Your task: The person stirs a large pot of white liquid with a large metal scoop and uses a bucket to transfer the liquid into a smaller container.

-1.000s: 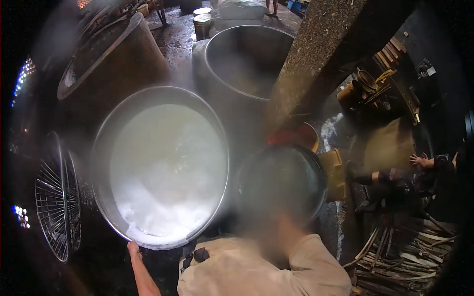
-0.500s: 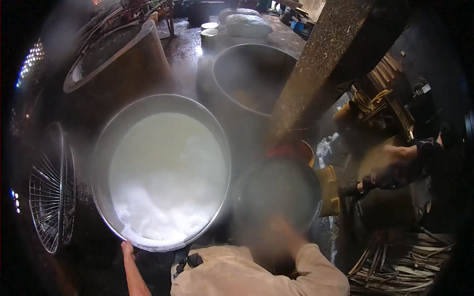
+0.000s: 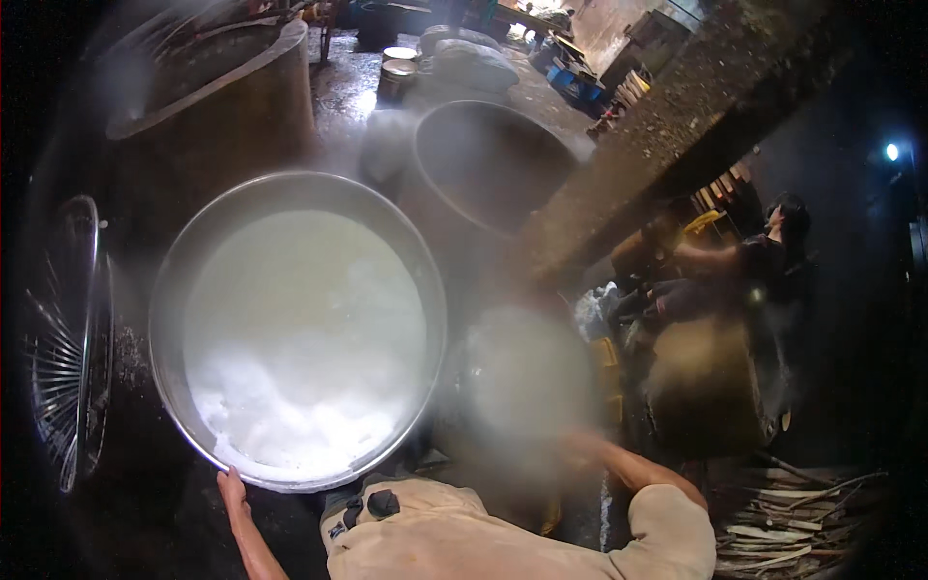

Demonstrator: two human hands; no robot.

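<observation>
A large round metal vat holds pale, cloudy liquid with white foam along its near side. At the vat's near left rim, my left hand is closed around the edge. To the right, a round grey vessel looks pale and smeared through steam. Close to its near right edge is my right hand, its fingers blurred by haze. Whether it grips the vessel or anything else is hidden.
Beyond stands another big, steaming vat. A thick beam slants across the upper right. On the right, another person works near a box-like container. A wire rack stands left; split sticks lie lower right.
My right hand has moved right, from over the round vessel to its near right edge, and the vessel looks paler. My left hand stays on the vat rim. The other person's head has come into view.
</observation>
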